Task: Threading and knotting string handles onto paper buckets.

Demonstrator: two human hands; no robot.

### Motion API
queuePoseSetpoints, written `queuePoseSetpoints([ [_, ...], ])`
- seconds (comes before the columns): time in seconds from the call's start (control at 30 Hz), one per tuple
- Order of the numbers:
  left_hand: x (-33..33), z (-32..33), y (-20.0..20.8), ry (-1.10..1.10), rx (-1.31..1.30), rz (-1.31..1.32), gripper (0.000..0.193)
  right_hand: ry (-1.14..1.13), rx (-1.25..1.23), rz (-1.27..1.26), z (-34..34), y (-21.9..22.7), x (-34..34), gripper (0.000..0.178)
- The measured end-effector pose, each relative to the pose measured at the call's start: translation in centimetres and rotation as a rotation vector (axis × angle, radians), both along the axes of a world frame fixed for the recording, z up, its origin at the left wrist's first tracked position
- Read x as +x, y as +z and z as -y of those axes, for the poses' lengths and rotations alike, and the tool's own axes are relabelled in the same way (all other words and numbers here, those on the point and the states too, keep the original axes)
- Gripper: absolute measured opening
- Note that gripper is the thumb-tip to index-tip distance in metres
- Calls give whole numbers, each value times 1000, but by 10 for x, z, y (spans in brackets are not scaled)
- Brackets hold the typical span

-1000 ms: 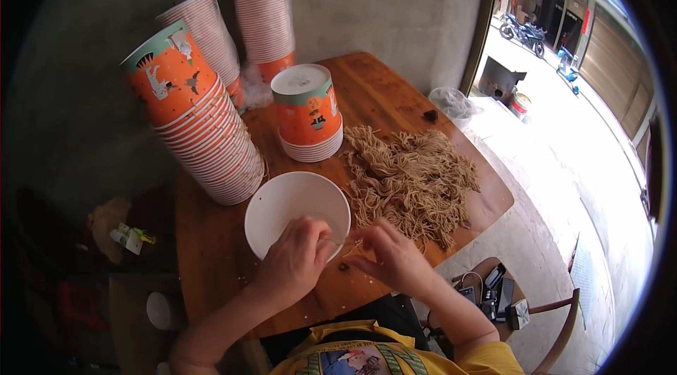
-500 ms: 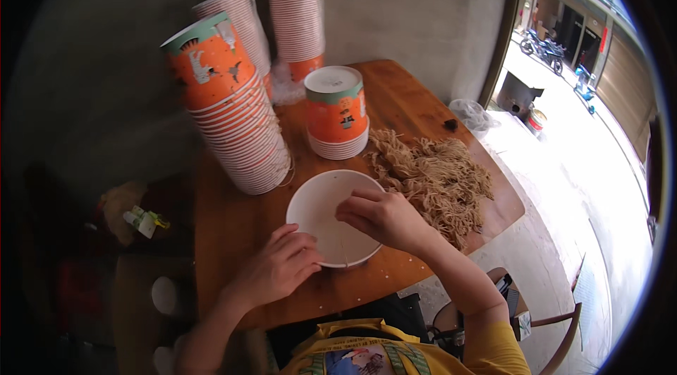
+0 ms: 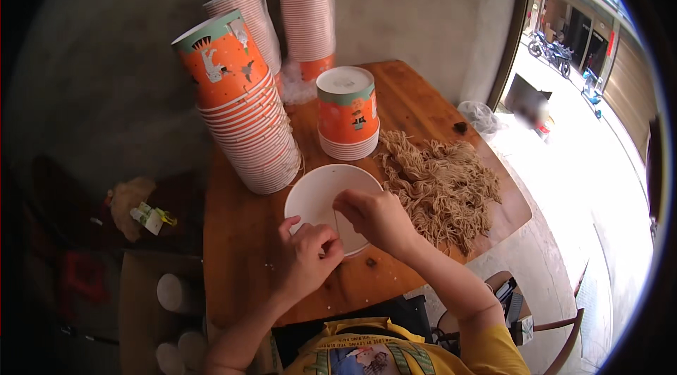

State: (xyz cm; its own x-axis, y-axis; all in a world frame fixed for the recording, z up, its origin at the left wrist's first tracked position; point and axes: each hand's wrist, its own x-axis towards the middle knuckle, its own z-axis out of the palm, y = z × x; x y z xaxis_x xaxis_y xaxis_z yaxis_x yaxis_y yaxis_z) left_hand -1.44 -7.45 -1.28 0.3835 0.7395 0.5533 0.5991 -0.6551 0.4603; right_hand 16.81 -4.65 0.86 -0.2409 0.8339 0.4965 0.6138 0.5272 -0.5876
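A white paper bucket stands on the wooden table before me, its open mouth facing up toward me. Over the mouth, my right hand is closed in a pinch on a thin string that hangs down from its fingertips. My left hand is at the near-left rim, its thumb and fingers curled together. What these fingers hold is hidden. One left finger rests at the rim. A heap of tan strings lies beside my right hand.
A leaning stack of orange and white paper buckets stands at the left, with wrapped stacks behind it. A short upside-down stack sits beyond the bucket. The wooden table's right edge faces a bright doorway.
My left hand has moved right along the near rim and its fingers have curled in. My right hand stays pinched over the bucket's mouth. The view has shifted slightly.
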Motion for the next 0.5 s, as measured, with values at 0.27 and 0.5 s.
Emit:
queuePoseSetpoints([
  [0.27, 4, 2, 0, 58, -140, 77, 11, 22, -10, -49, 6, -3, -2, 10],
  [0.5, -1, 7, 11, -25, -100, -74, 11, -151, 68, 66, 4, 0, 1, 14],
])
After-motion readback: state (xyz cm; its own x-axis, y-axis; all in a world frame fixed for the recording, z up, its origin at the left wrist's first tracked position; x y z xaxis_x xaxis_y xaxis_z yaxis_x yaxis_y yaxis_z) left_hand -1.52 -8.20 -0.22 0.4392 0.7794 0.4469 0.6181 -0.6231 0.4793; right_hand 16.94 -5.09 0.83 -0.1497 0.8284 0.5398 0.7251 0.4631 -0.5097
